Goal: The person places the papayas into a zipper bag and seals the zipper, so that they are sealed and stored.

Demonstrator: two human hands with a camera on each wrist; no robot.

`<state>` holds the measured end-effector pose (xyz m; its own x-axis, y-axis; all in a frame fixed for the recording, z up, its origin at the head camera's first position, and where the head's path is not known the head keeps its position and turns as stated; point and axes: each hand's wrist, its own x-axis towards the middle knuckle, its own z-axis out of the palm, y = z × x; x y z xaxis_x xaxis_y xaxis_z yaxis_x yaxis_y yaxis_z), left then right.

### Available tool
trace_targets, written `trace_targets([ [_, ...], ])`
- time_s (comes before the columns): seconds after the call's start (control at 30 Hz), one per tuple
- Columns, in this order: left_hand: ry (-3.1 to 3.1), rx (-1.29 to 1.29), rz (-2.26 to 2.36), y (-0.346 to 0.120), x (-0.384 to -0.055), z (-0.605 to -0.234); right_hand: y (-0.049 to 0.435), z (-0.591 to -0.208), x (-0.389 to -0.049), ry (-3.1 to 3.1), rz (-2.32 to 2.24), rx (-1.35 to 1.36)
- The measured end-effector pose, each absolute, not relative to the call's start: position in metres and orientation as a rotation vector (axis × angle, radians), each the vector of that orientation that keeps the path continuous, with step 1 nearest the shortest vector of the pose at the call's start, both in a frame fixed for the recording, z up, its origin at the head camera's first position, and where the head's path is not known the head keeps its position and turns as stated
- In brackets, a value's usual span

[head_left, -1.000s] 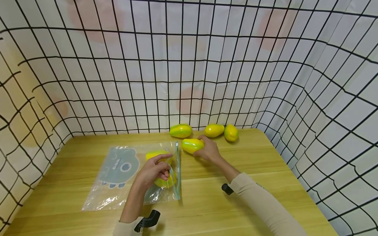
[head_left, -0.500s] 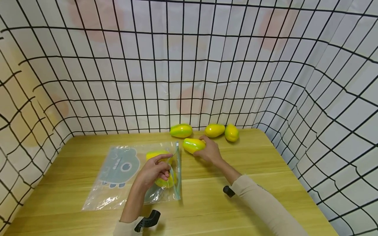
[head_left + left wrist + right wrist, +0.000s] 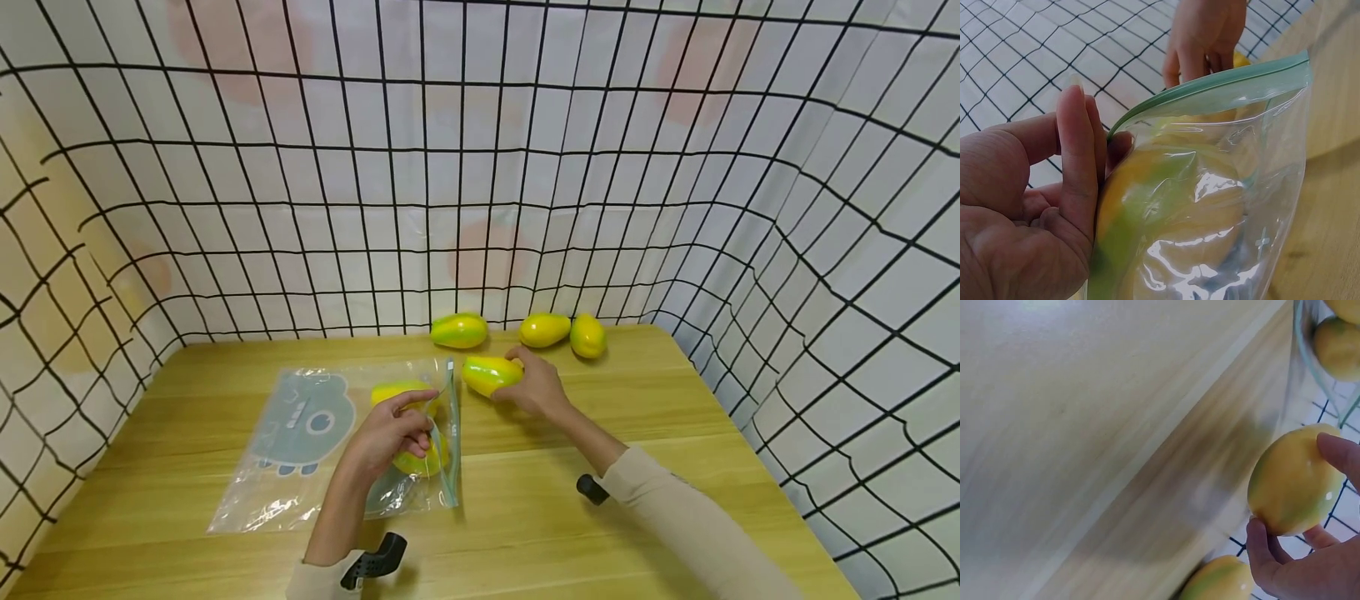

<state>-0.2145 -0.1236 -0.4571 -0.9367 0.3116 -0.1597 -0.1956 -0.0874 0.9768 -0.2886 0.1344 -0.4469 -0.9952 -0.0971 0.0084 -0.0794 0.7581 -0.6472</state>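
Observation:
My left hand (image 3: 390, 433) holds the open edge of a clear zip bag (image 3: 1254, 81), fingers at its green-blue seal strip. The bag lies flat on the table with a blue cartoon animal printed on it. Two yellow-green mangoes are inside, one (image 3: 397, 390) behind the other (image 3: 420, 460), both partly covered by my hand. To the right of the bag's mouth, my right hand (image 3: 534, 385) grips another mango (image 3: 1297, 481) between thumb and fingers, outside the bag. Its narrower end points left toward the seal.
Behind my right hand, one mango (image 3: 460, 331) lies at the back edge. Two more, a lying one (image 3: 544, 330) and an end-on one (image 3: 588, 336), sit close together farther right. Black wire mesh (image 3: 487, 208) over a pale cloth encloses the wooden table (image 3: 600, 550).
My right hand and its mango have shifted very slightly, and the right forearm has drifted a little rightward. The left hand and the bag stay in place.

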Motion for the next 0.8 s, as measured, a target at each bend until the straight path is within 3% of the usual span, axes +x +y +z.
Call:
trace_targets([
  [0.8,1.855,0.116,2.068,-0.123,-0.215,-0.456,0.132,-0.434,-0.253,2.806,-0.94,-0.3],
])
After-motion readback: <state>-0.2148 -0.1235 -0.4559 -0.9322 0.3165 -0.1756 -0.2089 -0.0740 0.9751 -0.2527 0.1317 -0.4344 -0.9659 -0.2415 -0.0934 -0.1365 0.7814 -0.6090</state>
